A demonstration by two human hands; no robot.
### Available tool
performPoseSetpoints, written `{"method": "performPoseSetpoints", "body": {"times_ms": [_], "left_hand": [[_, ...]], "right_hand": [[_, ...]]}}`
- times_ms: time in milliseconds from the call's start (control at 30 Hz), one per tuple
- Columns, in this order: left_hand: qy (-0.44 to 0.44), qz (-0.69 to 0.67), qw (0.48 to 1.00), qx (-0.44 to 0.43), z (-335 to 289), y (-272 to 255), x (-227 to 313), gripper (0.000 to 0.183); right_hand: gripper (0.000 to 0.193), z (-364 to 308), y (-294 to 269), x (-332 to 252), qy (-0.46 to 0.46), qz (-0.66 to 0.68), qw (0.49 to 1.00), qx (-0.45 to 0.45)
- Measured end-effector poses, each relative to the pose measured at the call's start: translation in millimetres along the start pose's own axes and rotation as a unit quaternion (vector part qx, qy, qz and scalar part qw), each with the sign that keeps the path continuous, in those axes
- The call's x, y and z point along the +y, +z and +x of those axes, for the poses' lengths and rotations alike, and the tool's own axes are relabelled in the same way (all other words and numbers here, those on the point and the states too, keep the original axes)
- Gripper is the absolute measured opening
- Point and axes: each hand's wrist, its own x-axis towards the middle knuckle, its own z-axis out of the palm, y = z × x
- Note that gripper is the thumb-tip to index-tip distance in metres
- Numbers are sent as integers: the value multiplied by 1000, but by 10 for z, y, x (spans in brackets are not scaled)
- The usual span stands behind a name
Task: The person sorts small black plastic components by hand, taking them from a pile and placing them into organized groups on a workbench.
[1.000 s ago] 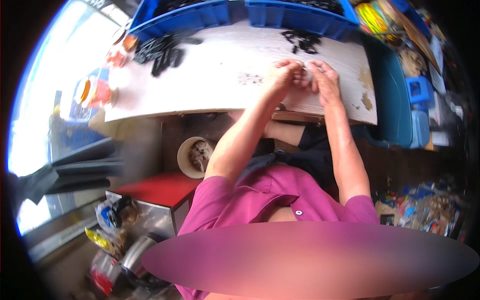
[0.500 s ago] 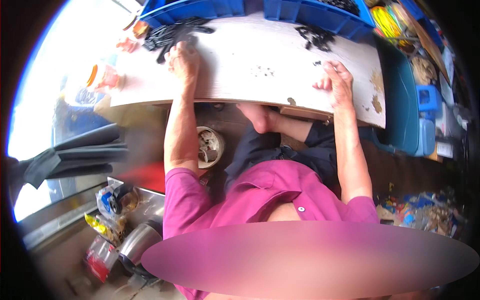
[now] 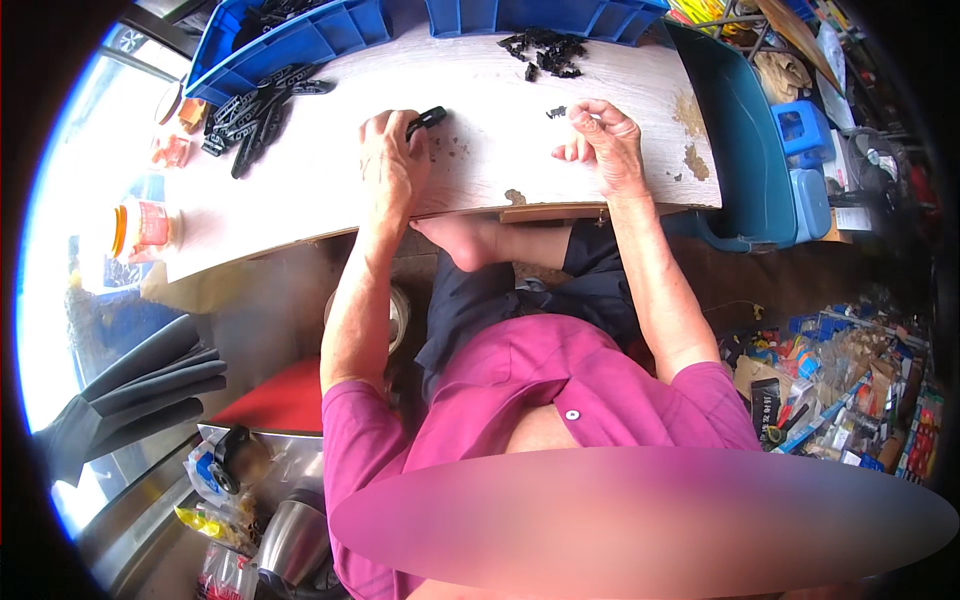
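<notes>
Magenta shirt (image 3: 530,370) is nearest me, w/ the pale wood-look bench (image 3: 490,165) at 12 o'clock from my seat. Over its near half, L hand (image 3: 392,160) at approx 11 holds a long black part (image 3: 428,121), fingers curled round its near end, far end poking out twd 1 o'clock. R hand (image 3: 610,148) at approx 12:30: thumb & index drawn close tog., other fingers loosely bent; can't tell if anything's btwn the tips. A small black piece (image 3: 556,112) is just beside those tips, at their 9 o'clock, seemingly on the bench. Progress, afaict: 1 long part is off the heap & in my grip; the small piece is apart from it, so those 2 aren't joined. Plenty left loose farther out: pile of long black parts (image 3: 255,115) at 10–11, heap of small black bits (image 3: 548,55) at 12. Can't say which, if any, are done. Farthest, a blue bin (image 3: 320,50) at 11 w/ more black parts inside, & a 2nd blue bin (image 3: 590,20) at 12, contents out of view.
</notes>
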Motion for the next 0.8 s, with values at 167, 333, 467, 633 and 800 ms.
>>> {"method": "performPoseSetpoints", "body": {"times_ms": [167,333,467,633,800], "left_hand": [[-165,-493,853,-49,-173,273,313,24],[-288,-696,644,-137,-105,343,1028,29],[-296,-740,582,-164,-29,429,1214,26],[-288,-726,599,-178,25,462,1249,19],[-299,-732,585,-181,53,430,1235,18]], "right_hand": [[15,22,1,22,-16,-19,999,-24],[16,-5,20,-40,-34,-4,999,-7],[17,-25,59,-75,0,-15,999,29],[17,-12,-45,-60,-3,-22,1000,-3],[14,-19,8,-84,2,-42,999,8]]}}
